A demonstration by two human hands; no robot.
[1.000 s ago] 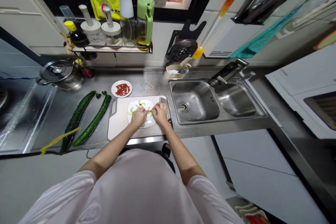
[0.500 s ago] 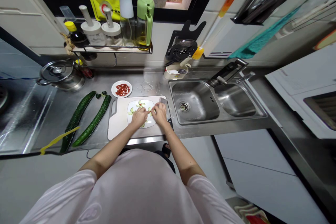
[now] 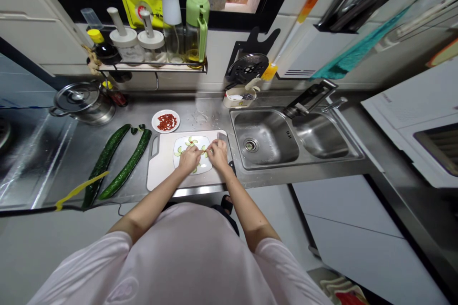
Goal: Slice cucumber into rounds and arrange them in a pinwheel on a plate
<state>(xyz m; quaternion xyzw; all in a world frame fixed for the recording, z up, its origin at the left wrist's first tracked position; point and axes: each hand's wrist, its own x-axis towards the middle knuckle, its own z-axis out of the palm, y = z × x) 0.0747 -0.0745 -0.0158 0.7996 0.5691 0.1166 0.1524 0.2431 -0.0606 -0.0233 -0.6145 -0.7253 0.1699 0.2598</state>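
My left hand (image 3: 190, 158) and my right hand (image 3: 217, 153) meet fingertip to fingertip over a white square plate (image 3: 204, 165). The fingers of both are pinched; what they grip is too small to make out. Pale green cucumber slices (image 3: 179, 151) lie on the plate in small curved groups, with a red bit at the centre of the upper group. Under the plate is a white cutting board (image 3: 160, 173). A knife (image 3: 222, 137) lies along the board's right side, partly hidden by my right hand. Behind the board sits a small white dish (image 3: 154, 121) of red dried berries (image 3: 167, 122).
Two long cucumbers (image 3: 126, 167) and cut cucumber ends (image 3: 134, 130) lie left of the board, with a yellow strip (image 3: 80, 188) across one. A lidded pot (image 3: 84, 102) stands behind. To the right is a double sink (image 3: 266, 138); a bottle rack (image 3: 153, 67) hangs above.
My fingertips have shifted very slightly over the plate. Both hands stay pinched in nearly the same place, and the other things have not moved.
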